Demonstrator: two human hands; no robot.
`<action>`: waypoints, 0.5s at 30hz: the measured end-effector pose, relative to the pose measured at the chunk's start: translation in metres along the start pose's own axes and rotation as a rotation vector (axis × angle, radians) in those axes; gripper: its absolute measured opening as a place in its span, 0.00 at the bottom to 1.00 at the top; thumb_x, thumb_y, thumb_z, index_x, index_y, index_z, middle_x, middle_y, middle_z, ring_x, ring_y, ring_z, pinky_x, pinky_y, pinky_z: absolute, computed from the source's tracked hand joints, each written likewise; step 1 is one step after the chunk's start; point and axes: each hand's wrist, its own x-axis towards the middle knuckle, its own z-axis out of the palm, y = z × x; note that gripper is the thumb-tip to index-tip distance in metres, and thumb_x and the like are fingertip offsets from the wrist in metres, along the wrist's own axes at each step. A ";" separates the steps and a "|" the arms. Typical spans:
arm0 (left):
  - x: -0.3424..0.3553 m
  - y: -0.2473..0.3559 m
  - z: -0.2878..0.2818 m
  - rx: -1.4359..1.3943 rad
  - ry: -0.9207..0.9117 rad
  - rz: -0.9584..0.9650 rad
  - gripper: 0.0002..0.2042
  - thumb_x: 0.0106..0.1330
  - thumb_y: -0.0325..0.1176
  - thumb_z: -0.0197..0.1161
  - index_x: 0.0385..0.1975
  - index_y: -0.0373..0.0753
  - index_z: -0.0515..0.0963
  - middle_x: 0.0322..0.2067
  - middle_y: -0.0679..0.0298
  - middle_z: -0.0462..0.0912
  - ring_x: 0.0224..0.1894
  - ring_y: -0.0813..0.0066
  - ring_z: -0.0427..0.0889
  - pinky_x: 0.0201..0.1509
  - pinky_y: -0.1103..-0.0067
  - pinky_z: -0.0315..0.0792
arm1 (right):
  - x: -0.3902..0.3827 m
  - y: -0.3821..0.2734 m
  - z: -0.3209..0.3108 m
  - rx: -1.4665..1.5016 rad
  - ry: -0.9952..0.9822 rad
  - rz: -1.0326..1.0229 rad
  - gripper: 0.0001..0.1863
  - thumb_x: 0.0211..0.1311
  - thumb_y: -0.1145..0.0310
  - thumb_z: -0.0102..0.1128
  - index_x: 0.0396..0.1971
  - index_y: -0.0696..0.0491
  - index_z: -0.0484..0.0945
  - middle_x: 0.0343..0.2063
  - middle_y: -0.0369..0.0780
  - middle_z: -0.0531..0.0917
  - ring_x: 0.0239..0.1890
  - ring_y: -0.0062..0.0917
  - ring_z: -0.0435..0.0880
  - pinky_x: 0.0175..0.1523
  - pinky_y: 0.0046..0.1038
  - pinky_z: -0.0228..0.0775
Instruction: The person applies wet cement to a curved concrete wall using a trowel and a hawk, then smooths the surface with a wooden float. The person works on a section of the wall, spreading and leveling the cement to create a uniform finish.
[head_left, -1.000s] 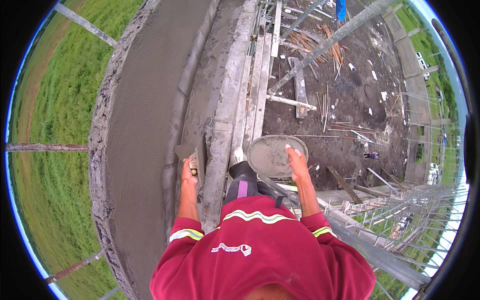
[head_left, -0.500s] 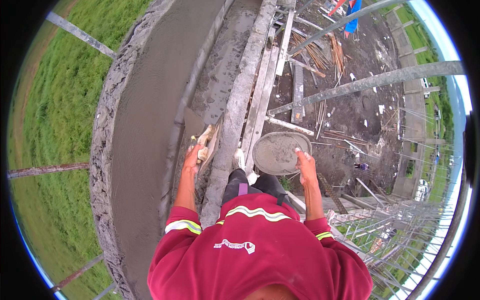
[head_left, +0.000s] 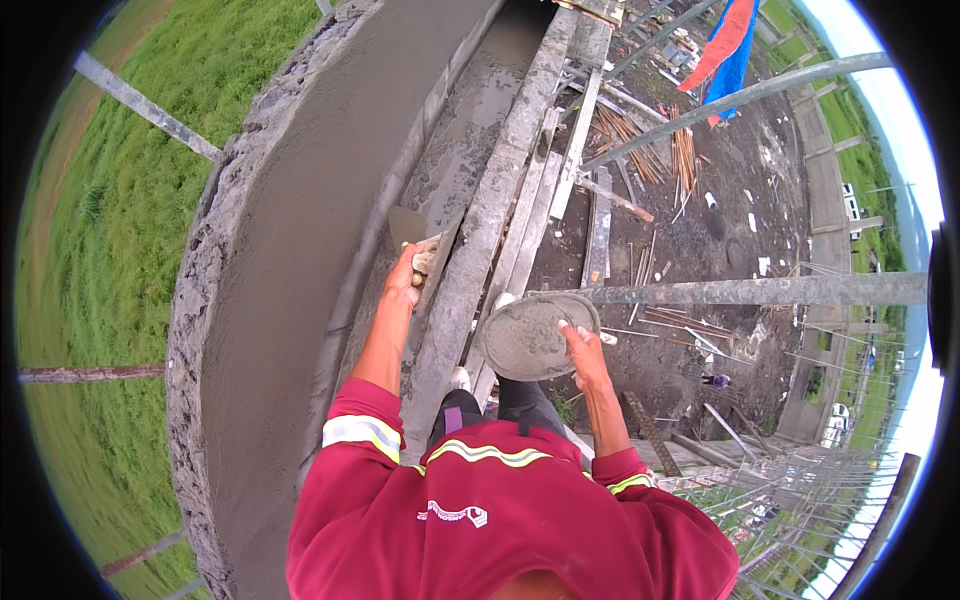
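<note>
My left hand (head_left: pixel 402 275) is closed on a hand float (head_left: pixel 440 265) and a trowel together. The float's flat face is turned to the right, beside a concrete ledge. The trowel's grey blade (head_left: pixel 406 226) sticks out beyond my fingers; its handle is mostly hidden in my grip. Both tools are over a channel (head_left: pixel 455 130) with wet mortar on its bottom. My right hand (head_left: pixel 582 355) grips the right rim of a round, shallow pan (head_left: pixel 525 340) coated with grey mortar, thumb on top. The pan is held out over my legs, tipped slightly.
A wide band of smooth wet mortar (head_left: pixel 290 230) with a rough outer edge runs along my left; grass lies far below. Planks (head_left: pixel 535 215) adjoin the concrete ledge (head_left: pixel 490 190) by my feet. Metal pipes (head_left: pixel 750 290) cross on the right, above ground with scattered lumber (head_left: pixel 683 160).
My feet and view have shifted forward along the ledge. The left hand with its tools reaches farther ahead. The pan has moved left, closer to the planks.
</note>
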 end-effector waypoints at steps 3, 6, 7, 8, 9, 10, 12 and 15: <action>0.054 0.046 0.079 0.143 0.045 0.080 0.20 0.60 0.44 0.69 0.49 0.41 0.83 0.43 0.61 0.87 0.43 0.64 0.85 0.50 0.65 0.80 | 0.027 -0.011 -0.004 0.016 -0.052 0.069 0.20 0.68 0.52 0.66 0.38 0.56 0.80 0.27 0.28 0.71 0.32 0.15 0.66 0.42 0.23 0.64; 0.104 0.118 0.171 0.462 -0.018 0.272 0.31 0.58 0.45 0.71 0.61 0.38 0.75 0.53 0.55 0.83 0.50 0.59 0.82 0.57 0.65 0.77 | 0.058 -0.029 -0.007 0.107 -0.105 0.000 0.17 0.69 0.54 0.66 0.34 0.55 0.79 0.27 0.28 0.71 0.32 0.15 0.65 0.41 0.23 0.64; 0.117 0.139 0.199 0.682 0.108 0.406 0.35 0.58 0.46 0.71 0.65 0.36 0.71 0.57 0.52 0.81 0.54 0.56 0.80 0.60 0.65 0.75 | 0.069 -0.035 -0.008 0.067 -0.082 0.056 0.17 0.69 0.55 0.66 0.32 0.54 0.78 0.26 0.28 0.71 0.32 0.15 0.65 0.40 0.24 0.63; 0.128 0.159 0.225 1.032 0.335 0.634 0.39 0.58 0.47 0.72 0.67 0.35 0.67 0.57 0.49 0.80 0.56 0.53 0.80 0.61 0.62 0.74 | 0.075 -0.040 -0.010 0.055 -0.080 0.063 0.17 0.69 0.55 0.66 0.30 0.53 0.77 0.26 0.28 0.71 0.31 0.14 0.64 0.38 0.25 0.62; 0.138 0.171 0.249 1.382 0.572 0.853 0.43 0.57 0.49 0.74 0.70 0.33 0.64 0.58 0.45 0.78 0.57 0.50 0.79 0.62 0.60 0.73 | 0.083 -0.045 -0.012 0.032 -0.070 0.080 0.17 0.69 0.55 0.66 0.28 0.52 0.76 0.26 0.28 0.70 0.31 0.14 0.64 0.37 0.26 0.61; 0.144 0.166 0.267 1.411 0.489 0.968 0.44 0.58 0.51 0.74 0.70 0.34 0.63 0.59 0.44 0.77 0.59 0.48 0.77 0.63 0.60 0.72 | 0.091 -0.051 -0.014 0.021 -0.046 0.073 0.19 0.69 0.55 0.66 0.23 0.50 0.72 0.25 0.27 0.69 0.29 0.13 0.61 0.33 0.26 0.55; 0.160 0.144 0.298 1.435 0.305 1.256 0.46 0.58 0.55 0.73 0.72 0.34 0.62 0.60 0.42 0.76 0.62 0.46 0.75 0.66 0.58 0.69 | 0.106 -0.064 -0.017 0.043 -0.040 0.079 0.20 0.69 0.54 0.66 0.22 0.49 0.71 0.24 0.27 0.68 0.28 0.13 0.60 0.31 0.26 0.53; 0.186 0.077 0.317 1.607 0.154 0.797 0.54 0.54 0.53 0.77 0.77 0.40 0.52 0.65 0.38 0.68 0.67 0.43 0.69 0.70 0.59 0.67 | 0.123 -0.081 -0.024 0.083 -0.004 0.060 0.22 0.68 0.54 0.67 0.20 0.47 0.68 0.21 0.24 0.64 0.26 0.12 0.57 0.29 0.25 0.48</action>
